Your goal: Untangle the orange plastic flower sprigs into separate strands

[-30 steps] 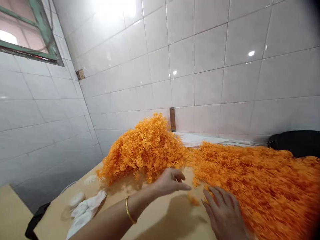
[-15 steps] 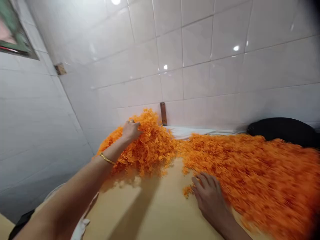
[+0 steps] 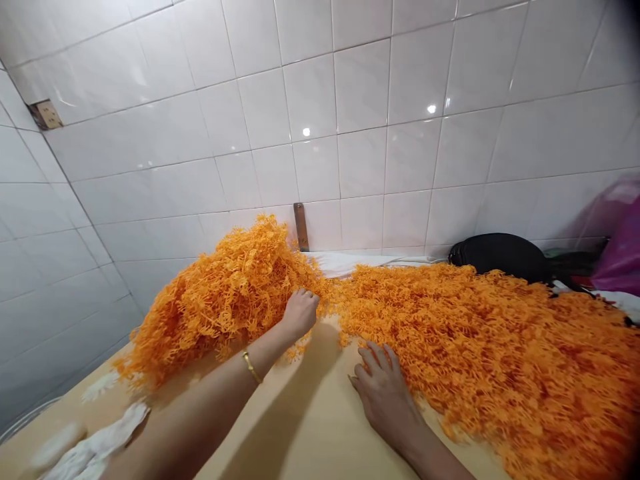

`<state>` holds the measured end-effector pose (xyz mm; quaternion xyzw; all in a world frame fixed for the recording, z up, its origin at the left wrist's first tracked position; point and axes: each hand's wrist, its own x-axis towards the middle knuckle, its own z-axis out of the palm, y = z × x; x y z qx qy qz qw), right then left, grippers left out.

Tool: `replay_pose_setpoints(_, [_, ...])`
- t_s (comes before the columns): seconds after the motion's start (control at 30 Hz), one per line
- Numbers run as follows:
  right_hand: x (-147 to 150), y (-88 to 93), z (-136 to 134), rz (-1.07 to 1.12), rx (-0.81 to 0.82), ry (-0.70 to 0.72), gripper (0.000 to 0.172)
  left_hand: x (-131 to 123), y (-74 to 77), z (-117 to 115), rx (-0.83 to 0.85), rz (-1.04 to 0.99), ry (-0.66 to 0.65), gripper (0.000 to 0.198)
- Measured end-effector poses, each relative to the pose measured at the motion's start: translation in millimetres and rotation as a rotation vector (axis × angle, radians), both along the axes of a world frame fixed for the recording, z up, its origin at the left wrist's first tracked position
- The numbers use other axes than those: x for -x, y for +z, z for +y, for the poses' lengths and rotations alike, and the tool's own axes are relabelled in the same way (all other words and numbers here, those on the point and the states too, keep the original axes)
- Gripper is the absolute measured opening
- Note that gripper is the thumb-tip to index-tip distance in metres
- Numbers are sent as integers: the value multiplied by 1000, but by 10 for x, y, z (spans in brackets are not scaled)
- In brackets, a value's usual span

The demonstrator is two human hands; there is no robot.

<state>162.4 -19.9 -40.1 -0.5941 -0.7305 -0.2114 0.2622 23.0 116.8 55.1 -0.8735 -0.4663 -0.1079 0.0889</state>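
A tall heap of tangled orange plastic sprigs point(image 3: 225, 293) rises at the left of a tan table point(image 3: 310, 413). A wider, flatter spread of the same orange pieces point(image 3: 500, 347) covers the right side. My left hand point(image 3: 300, 312), with a gold bangle on its wrist, is curled with its knuckles against the right foot of the tall heap; what its fingers hold is hidden. My right hand point(image 3: 383, 390) lies flat on the table, fingers spread, its fingertips touching the near edge of the flat spread.
White tiled walls close in behind and to the left. A black bag point(image 3: 500, 253) and a purple plastic bag point(image 3: 623, 253) sit at the back right. White cloths point(image 3: 95, 447) lie at the near left. A brown bracket point(image 3: 301, 227) stands on the wall.
My left hand came down from the top of the tall heap to its right foot. My right hand stays flat at the spread's edge. The view swung to the right.
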Motion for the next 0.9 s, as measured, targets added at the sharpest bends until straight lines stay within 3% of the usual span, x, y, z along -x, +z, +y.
replay_pose_setpoints(0.13, [-56, -3, 10, 15, -41, -5, 9, -229, -256, 254, 87, -91, 113, 24])
replay_pose_setpoints(0.23, [-63, -1, 8, 24, -31, -8, 7, -256, -309, 351, 159, -203, 168, 17])
replay_pose_setpoints(0.33, [-62, -3, 9, 24, -7, -9, 7, -188, -219, 401, 199, -350, 154, 12])
replay_pose_setpoints(0.43, [-57, 0, 7, 20, 3, -6, 7, -90, -1, 377, 170, -500, 107, 19])
replay_pose_setpoints(0.53, [-46, 16, -2, 26, 3, -12, 7, -3, 238, 190, 109, -601, 63, 24])
replay_pose_setpoints(0.63, [-39, 48, -16, 56, 0, -8, 10, 79, 313, -186, 45, -651, -96, 23])
replay_pose_setpoints(0.73, [-40, 98, -35, 93, -1, -8, 15, 176, 135, -611, 113, -540, -288, 20])
replay_pose_setpoints(0.9, [-38, 182, -70, 89, -4, -24, 19, 359, -283, -1002, 424, -283, -264, 31])
